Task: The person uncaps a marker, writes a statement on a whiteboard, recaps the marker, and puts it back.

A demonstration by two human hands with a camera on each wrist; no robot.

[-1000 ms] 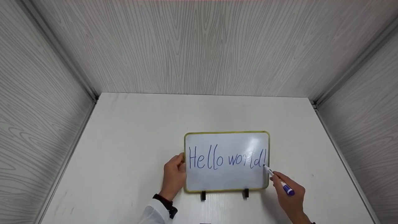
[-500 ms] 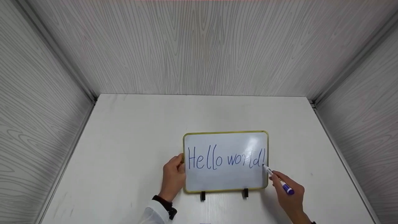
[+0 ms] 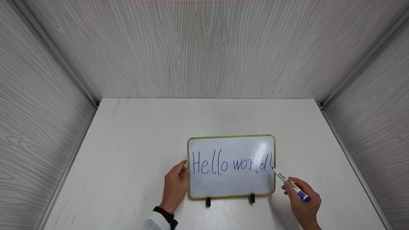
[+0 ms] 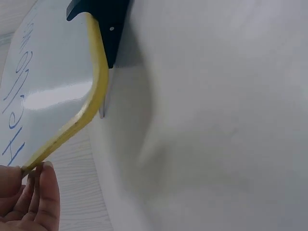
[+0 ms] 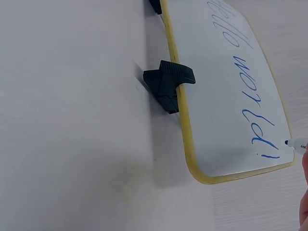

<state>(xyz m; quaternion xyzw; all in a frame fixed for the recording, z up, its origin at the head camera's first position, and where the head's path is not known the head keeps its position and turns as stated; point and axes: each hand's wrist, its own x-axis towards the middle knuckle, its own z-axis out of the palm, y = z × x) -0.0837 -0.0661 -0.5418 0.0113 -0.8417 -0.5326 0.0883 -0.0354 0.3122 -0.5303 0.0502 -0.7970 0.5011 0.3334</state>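
Observation:
A small whiteboard [image 3: 227, 186] with a yellow frame stands tilted back and bears "Hello world!" in blue. My left hand [image 3: 175, 187] pinches its left edge; the left wrist view has the thumb in front of the yellow frame [image 4: 72, 127] and fingers behind. At the right, my right hand [image 3: 305, 201] holds a white marker [image 3: 281, 176] with a purple-blue end, pen-like between thumb and fingers. Its dark tip overlaps the board's right edge by the exclamation mark. In the right wrist view the marker [image 5: 299, 145] points at the board, a little off the lettering.
Two black stand feet [image 3: 208, 202] grip the board's lower edge; one black clip [image 5: 168, 82] shows closely in the right wrist view. A white table [image 3: 127, 143] lies underneath. Wood-grain panels [image 3: 204, 48] rise behind it and on both sides. A black wristband [image 3: 164, 215] circles the left wrist.
The marker tip has moved slightly up and right, away from the exclamation mark's dot, and the right hand has shifted right. The left hand has moved slightly down and left, still at the board's edge.

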